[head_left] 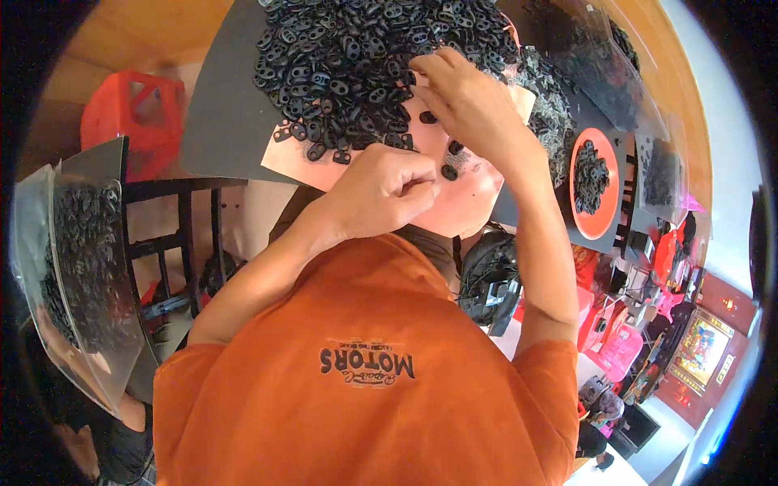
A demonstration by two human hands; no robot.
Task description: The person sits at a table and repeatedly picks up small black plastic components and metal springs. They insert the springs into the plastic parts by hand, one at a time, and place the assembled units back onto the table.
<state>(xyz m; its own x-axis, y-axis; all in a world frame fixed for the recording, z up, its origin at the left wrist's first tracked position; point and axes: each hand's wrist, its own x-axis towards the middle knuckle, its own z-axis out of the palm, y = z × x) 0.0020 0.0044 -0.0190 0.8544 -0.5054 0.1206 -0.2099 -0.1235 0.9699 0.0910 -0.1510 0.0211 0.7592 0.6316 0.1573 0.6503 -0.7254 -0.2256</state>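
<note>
A large heap of small black oval plastic pieces with two holes (340, 73) covers the far part of a pink sheet (284, 158) on the dark table. My right hand (466, 97) reaches over the heap's right edge, thumb and fingers bent and apart, fingertips at the black pieces. Whether they touch one cannot be made out. Closer to my body, my left hand (385, 186) is closed, fingers curled in with the thumb against them; whatever is inside is hidden. A few loose black pieces (450, 172) lie on the sheet between and beside my hands.
Right of the sheet lies a pile of small clear or silvery parts (551, 121). Beyond it stands an orange-red plate (596, 228) of black parts. At left are a red stool (134, 121), a black metal frame (174, 243) and a transparent-sided container (85, 259) with black pieces.
</note>
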